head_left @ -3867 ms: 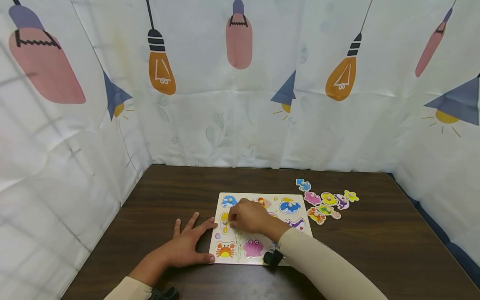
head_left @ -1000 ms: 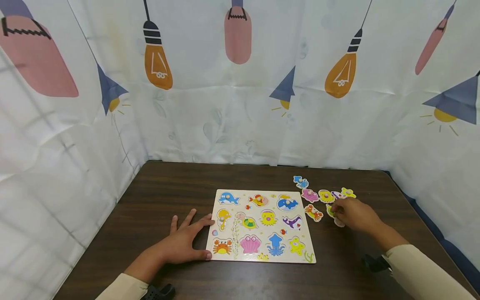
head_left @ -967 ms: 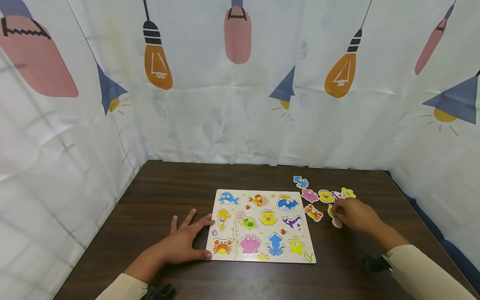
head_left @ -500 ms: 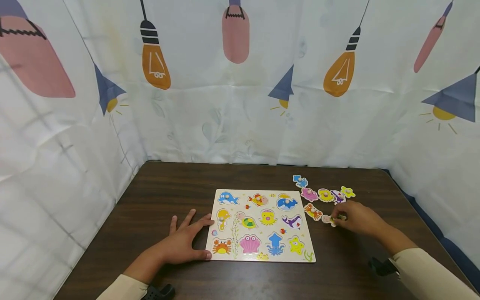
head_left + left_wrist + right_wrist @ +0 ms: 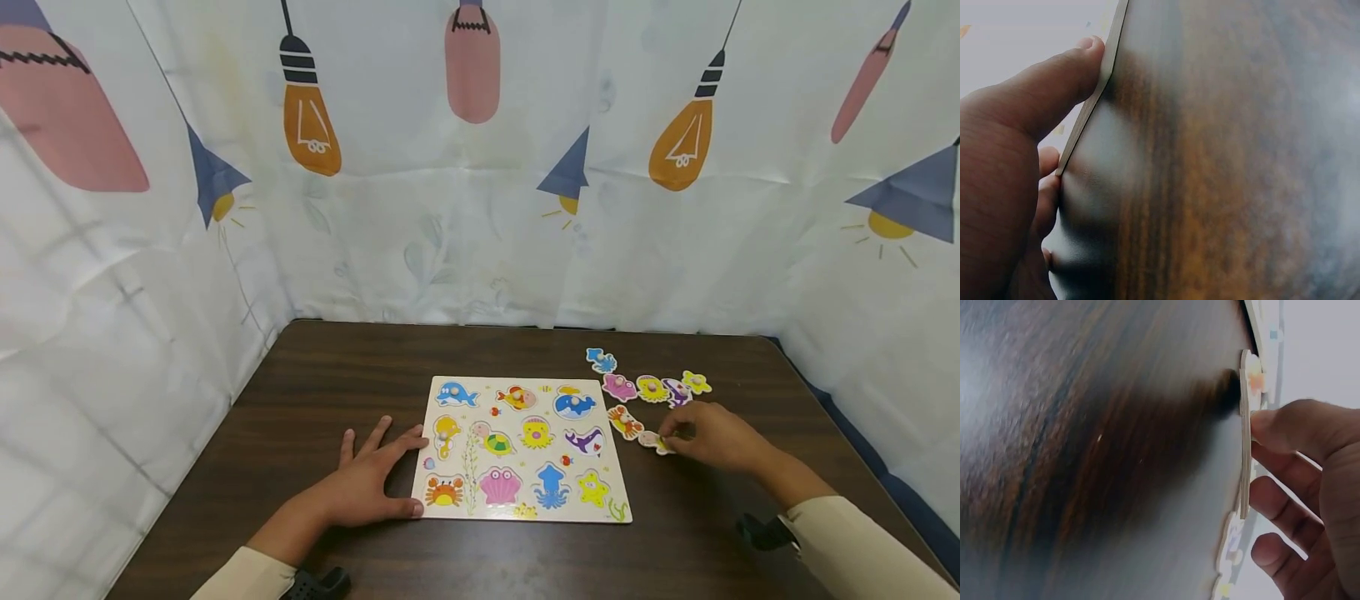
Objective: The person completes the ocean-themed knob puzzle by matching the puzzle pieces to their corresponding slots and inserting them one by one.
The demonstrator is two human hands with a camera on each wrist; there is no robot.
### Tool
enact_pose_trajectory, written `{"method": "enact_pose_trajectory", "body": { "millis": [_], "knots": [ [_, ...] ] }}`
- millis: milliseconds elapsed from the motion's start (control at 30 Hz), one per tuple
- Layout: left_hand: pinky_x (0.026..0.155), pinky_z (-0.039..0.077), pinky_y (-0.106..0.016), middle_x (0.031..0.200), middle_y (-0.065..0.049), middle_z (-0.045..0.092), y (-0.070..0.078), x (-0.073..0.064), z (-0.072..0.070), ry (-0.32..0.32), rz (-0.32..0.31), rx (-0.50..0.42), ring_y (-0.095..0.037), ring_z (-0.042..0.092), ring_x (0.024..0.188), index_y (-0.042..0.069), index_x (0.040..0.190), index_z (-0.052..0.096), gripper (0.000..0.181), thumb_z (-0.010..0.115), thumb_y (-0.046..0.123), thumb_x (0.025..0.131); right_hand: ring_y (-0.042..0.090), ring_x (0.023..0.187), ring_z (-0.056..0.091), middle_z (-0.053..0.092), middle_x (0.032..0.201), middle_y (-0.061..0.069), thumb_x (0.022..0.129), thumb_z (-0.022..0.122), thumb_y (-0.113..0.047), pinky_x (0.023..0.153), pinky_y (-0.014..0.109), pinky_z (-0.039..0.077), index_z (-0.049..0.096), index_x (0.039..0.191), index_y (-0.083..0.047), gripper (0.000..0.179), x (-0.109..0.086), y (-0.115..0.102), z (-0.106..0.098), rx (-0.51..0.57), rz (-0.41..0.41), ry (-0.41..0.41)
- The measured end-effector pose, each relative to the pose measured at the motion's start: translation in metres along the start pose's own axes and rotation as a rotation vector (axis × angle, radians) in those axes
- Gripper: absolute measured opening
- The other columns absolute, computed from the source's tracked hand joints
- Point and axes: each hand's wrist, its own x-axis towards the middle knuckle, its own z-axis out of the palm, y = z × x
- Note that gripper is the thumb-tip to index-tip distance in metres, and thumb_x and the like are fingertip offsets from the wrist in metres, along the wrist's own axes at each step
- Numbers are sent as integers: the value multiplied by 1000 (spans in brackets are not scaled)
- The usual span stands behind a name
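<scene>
A wooden peg puzzle board (image 5: pixel 525 510) with sea-animal pictures lies in the middle of the table. The left hand (image 5: pixel 365 483), fingers spread, rests by its left edge, with the thumb on the near corner; the left wrist view shows this thumb (image 5: pixel 1075 75) against the board's side. Right of the board, the right hand (image 5: pixel 712 435) pinches the turtle puzzle piece (image 5: pixel 649 440) between thumb and forefinger. Its pale pink head points left, while the fingers hide most of its green body. In the right wrist view the turtle piece (image 5: pixel 1245 469) is seen edge-on, tilted.
Loose pieces lie beyond the right hand: a crab (image 5: pixel 625 422), a pink shell (image 5: pixel 619 387), a yellow octopus (image 5: pixel 651 389), a purple whale (image 5: pixel 677 393), a starfish (image 5: pixel 697 382) and a blue squid (image 5: pixel 602 361). The seahorse (image 5: pixel 446 435) sits in the board.
The right hand has left the seahorse on the board and moved right to the loose pieces. It has taken hold of the turtle piece and turned its head leftward. The left hand stays put.
</scene>
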Motion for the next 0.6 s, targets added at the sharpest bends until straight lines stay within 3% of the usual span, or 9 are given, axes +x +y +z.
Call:
{"method": "enact_pose_trajectory", "body": {
  "millis": [200,600],
  "knots": [
    [109,-16,-74,167,6,28,1,0,-1,1,3,-2,-39,0,156,33,154,44,90,78,68,77,3,80,59,68,93,-16,90,79,-14,66,28,53,77,91,-23,9,2,-7,-7,17,-58,9],
    [108,-15,-75,167,5,29,0,-2,-1,8,21,-7,-41,1,155,31,154,45,91,78,69,78,8,89,60,67,92,-21,86,84,-14,81,40,55,81,93,-27,16,21,-33,1,-81,-163,159]
  ]
}}
